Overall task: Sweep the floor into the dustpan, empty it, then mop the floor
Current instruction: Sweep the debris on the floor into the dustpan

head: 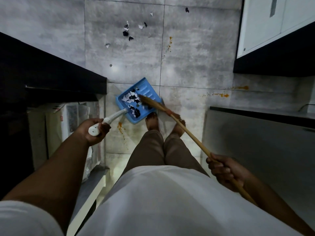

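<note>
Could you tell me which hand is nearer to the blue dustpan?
Left. The left hand grips the dustpan's white handle close by; the right hand holds the broom stick farther back.

Home kitchen, narrow aisle.
Grey floor tiles (129, 65), white cabinets (265, 26), dark counters (51, 65) both sides.

Dim indoor scene, light falling mostly on the floor (136, 62) at centre, two soft glare spots shining on the tiles near mid-frame. Corners and the dark counter (42, 65) at left are sinking into near-black, detail lost. Wide-angle lens is bending straight edges outward, strongest at the cabinet (265, 23) top right. Shirt (162, 201) at bottom is looking soft, slightly out of focus. Broom (150, 101) tip is showing slight motion blur. Overall cool grey cast.
</note>
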### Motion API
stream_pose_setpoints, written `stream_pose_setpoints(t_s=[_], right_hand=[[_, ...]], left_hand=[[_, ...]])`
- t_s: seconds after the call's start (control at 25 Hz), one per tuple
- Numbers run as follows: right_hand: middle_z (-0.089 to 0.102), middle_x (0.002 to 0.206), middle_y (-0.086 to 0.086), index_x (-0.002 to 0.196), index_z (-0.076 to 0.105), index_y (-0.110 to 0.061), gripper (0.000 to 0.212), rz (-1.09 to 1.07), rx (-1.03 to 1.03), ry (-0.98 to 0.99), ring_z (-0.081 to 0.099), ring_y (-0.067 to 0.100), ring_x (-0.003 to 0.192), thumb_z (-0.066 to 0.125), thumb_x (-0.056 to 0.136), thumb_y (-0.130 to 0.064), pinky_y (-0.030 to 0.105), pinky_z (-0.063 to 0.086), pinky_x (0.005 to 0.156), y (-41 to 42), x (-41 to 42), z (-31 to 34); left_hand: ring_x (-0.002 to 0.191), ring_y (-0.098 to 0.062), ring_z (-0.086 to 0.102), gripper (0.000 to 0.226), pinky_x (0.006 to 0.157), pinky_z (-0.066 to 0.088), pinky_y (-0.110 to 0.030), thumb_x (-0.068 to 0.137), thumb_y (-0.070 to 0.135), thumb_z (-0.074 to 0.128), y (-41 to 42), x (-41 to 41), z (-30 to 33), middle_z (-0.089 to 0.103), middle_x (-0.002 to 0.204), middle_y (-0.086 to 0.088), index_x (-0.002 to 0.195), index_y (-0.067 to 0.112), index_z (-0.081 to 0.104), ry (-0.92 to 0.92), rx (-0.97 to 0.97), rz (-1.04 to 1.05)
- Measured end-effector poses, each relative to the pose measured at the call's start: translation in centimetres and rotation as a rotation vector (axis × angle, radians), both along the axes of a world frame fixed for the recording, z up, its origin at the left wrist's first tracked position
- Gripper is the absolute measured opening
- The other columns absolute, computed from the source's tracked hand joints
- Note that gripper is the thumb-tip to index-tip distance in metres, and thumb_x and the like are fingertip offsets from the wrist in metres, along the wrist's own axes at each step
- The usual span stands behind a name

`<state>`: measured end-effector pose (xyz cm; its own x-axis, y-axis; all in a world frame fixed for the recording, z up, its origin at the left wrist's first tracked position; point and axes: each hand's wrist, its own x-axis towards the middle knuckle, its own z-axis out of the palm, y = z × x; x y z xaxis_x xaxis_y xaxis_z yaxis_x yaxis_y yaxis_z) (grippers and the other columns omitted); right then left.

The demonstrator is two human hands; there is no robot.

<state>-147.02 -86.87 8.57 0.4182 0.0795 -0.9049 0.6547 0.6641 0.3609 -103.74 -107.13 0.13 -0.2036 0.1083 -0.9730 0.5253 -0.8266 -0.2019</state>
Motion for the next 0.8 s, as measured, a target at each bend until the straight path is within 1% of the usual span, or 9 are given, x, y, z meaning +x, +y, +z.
stream_pose_setpoints(t_s=[0.12,0.2,0.24,0.32,0.36,0.44,0.56,0.72,0.8], right_hand=[[0.037,0.047,-0.002,0.075,0.054,-0.008,0.027,-0.018,-0.022,-0.01,0.036,0.008,0.026,0.048,0.095,-0.026,0.017,0.031,0.023,1.0,-1.8,2.5],[0.032,0.049,-0.005,0.078,0.051,-0.009,0.019,-0.034,-0.04,0.002,0.031,0.005,0.026,0.061,0.087,-0.022,0.017,0.028,0.021,0.6,-2.9,3.6],[0.027,0.051,-0.006,0.076,0.053,-0.008,0.024,-0.041,-0.061,0.005,0.026,0.003,0.027,0.075,0.079,-0.018,0.017,0.026,0.02,0.1,-3.3,3.8],[0.02,0.056,-0.009,0.072,0.057,-0.007,0.042,-0.054,-0.095,0.007,0.018,0.001,0.033,0.094,0.051,-0.008,0.016,0.023,0.019,-1.1,-3.7,4.1],[0.019,0.058,-0.009,0.071,0.057,-0.007,0.049,-0.052,-0.114,0.012,0.017,0.0,0.034,0.097,0.043,-0.006,0.015,0.023,0.019,-1.8,-3.6,4.3],[0.02,0.058,-0.01,0.074,0.053,-0.009,0.057,-0.065,-0.147,0.033,0.017,0.0,0.035,0.098,0.038,-0.006,0.015,0.024,0.02,-3.2,-3.6,4.6],[0.028,0.05,-0.008,0.075,0.054,-0.009,0.055,-0.086,-0.197,0.065,0.023,0.001,0.029,0.097,0.041,-0.007,0.016,0.025,0.019,-5.0,-3.9,5.2],[0.023,0.051,-0.009,0.069,0.057,-0.008,0.043,-0.08,-0.274,0.096,0.019,0.0,0.032,0.094,0.047,-0.009,0.015,0.022,0.019,-8.0,-4.3,6.0],[0.027,0.046,-0.008,0.073,0.052,-0.01,0.029,-0.067,-0.29,0.168,0.019,0.0,0.029,0.08,0.069,-0.016,0.014,0.021,0.019,-9.6,-4.9,6.2]], left_hand=[[0.034,-0.007,0.049,0.055,0.035,0.043,-0.011,0.056,-0.004,0.065,0.5,-0.1,-0.2,0.049,0.054,-0.006,0.106,-0.01,0.044,-0.004,0.027,0.037],[0.034,-0.008,0.049,0.044,0.035,0.043,-0.012,0.072,0.002,0.058,0.7,-0.3,-0.3,0.05,0.054,-0.006,0.111,-0.011,0.042,-0.023,0.029,0.092],[0.034,-0.008,0.049,0.041,0.035,0.043,-0.013,0.078,0.007,0.053,0.8,-0.3,-0.2,0.05,0.054,-0.007,0.113,-0.01,0.041,-0.024,0.025,0.11],[0.034,-0.008,0.049,0.045,0.035,0.043,-0.013,0.074,0.005,0.055,0.6,-0.6,0.2,0.05,0.054,-0.007,0.114,-0.009,0.041,-0.007,0.015,0.126],[0.034,-0.009,0.049,0.05,0.034,0.043,-0.013,0.068,0.0,0.059,0.4,-0.6,0.6,0.05,0.054,-0.007,0.113,-0.009,0.041,0.003,0.005,0.13],[0.034,-0.009,0.049,0.053,0.035,0.043,-0.013,0.061,-0.003,0.062,-0.4,-0.8,1.6,0.05,0.054,-0.008,0.11,-0.01,0.042,0.02,-0.02,0.136],[0.034,-0.009,0.049,0.034,0.036,0.044,-0.012,0.075,0.008,0.052,-2.1,-1.6,2.9,0.051,0.053,-0.011,0.101,-0.013,0.045,-0.001,-0.051,0.144],[0.034,-0.01,0.048,0.032,0.036,0.043,-0.012,0.071,0.005,0.052,-5.0,-3.1,4.9,0.048,0.054,-0.01,0.1,-0.009,0.046,0.021,-0.085,0.153],[0.033,-0.01,0.047,0.039,0.034,0.043,-0.013,0.063,-0.004,0.057,-7.0,-4.6,6.2,0.046,0.053,-0.01,0.099,-0.008,0.045,0.049,-0.123,0.137]])
